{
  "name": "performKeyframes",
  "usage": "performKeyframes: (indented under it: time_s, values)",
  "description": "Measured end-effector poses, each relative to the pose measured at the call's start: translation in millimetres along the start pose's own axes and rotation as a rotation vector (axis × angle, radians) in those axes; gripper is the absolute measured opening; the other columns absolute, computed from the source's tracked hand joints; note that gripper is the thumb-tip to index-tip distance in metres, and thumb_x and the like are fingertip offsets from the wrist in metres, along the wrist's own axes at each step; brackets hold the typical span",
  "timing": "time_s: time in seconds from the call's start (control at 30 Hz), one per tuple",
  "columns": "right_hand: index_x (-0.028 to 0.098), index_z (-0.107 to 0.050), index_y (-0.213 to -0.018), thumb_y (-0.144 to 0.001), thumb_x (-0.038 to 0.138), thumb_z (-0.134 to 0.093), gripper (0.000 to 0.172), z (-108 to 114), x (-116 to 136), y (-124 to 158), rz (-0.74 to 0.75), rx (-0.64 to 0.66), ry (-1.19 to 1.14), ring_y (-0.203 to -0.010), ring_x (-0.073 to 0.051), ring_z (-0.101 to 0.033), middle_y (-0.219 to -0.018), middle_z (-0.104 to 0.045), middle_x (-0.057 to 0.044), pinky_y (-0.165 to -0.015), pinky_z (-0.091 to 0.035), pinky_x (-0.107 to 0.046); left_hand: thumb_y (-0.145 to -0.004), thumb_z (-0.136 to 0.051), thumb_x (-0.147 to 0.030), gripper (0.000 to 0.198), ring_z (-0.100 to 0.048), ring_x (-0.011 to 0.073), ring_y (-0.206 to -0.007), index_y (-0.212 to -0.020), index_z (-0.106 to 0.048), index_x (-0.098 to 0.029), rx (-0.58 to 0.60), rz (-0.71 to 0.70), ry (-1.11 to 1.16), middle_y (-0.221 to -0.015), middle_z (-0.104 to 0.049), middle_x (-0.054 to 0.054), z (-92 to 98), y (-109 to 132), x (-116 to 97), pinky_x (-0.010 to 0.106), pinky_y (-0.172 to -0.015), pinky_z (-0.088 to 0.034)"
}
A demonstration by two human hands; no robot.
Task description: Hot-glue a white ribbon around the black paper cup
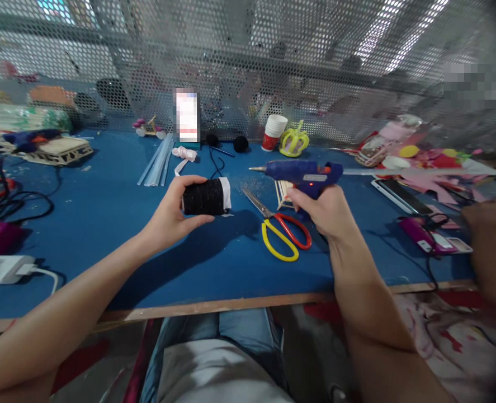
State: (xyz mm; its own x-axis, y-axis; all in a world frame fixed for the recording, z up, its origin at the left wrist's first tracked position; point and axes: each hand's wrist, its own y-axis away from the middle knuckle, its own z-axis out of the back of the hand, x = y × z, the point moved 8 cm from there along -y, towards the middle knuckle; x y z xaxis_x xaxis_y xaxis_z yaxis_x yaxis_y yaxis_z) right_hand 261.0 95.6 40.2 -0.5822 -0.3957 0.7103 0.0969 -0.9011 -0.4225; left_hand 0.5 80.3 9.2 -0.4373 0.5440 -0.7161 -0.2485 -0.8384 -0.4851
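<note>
A black-wrapped cylinder [203, 197] with a white band at its right end lies sideways in my left hand [175, 210], thumb and fingers around its left part. My right hand [327, 210] is wrapped round the handle of a blue glue gun [298, 172], whose metal nozzle points left toward the cylinder without touching it. A clear glue stick [382, 171] sticks out of the gun's back. Below the gun, scissors [268, 212] with one red and one yellow handle lie on the blue table [105, 218], blades partly closed.
Behind stand stacked paper cups [273, 133], a yellow crown-like basket [293, 141], a phone [187, 116] and glue sticks [157, 162]. A white power adapter [6, 269] sits at left. At right are a dark phone [402, 196], a purple device [428, 236] and another person's arm [493, 252].
</note>
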Motion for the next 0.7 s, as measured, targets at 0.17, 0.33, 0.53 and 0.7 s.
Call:
performKeyframes:
  time_s: [0.17,0.33,0.53,0.7]
  values:
    - [0.021,-0.063,-0.081,-0.074,0.034,-0.063,0.015,-21.1,23.4,17.3,0.103,0.069,-0.095,-0.071,-0.021,-0.063,-0.077,-0.067,-0.004,-0.068,-0.052,-0.035,-0.065,-0.072,-0.027,0.062,-0.050,0.0229,-0.104,-0.119,-0.041,-0.021,-0.035,-0.009,-0.058,-0.116,-0.048,0.009,5.0,-1.0,5.3,0.036,-0.086,-0.045]
    - [0.019,-0.059,-0.077,-0.073,0.030,-0.064,0.012,-36.4,29.6,23.4,0.255,0.126,0.017,-0.066,-0.017,-0.060,-0.073,-0.062,-0.002,-0.064,-0.050,-0.031,-0.065,-0.071,-0.029,0.063,-0.052,0.0204,-0.099,-0.119,-0.039,-0.020,-0.042,0.012,-0.032,-0.113,-0.049,0.008,5.7,-2.1,6.3,0.035,-0.085,-0.045]
    - [0.020,-0.058,-0.078,-0.074,0.033,-0.062,0.015,-40.9,21.4,22.3,0.232,0.180,0.051,-0.063,-0.015,-0.056,-0.070,-0.060,0.000,-0.060,-0.048,-0.028,-0.063,-0.072,-0.032,0.064,-0.053,0.0191,-0.094,-0.117,-0.040,-0.020,-0.062,0.046,-0.013,-0.109,-0.051,0.006,8.1,-3.3,7.2,0.033,-0.083,-0.046]
    - [0.021,-0.057,-0.078,-0.074,0.032,-0.063,0.013,-40.6,23.4,23.5,0.230,0.189,0.075,-0.061,-0.015,-0.056,-0.067,-0.060,0.000,-0.058,-0.048,-0.028,-0.064,-0.072,-0.033,0.063,-0.053,0.0199,-0.095,-0.117,-0.040,-0.021,-0.059,0.050,-0.013,-0.108,-0.051,0.006,8.9,-3.4,5.7,0.034,-0.082,-0.046]
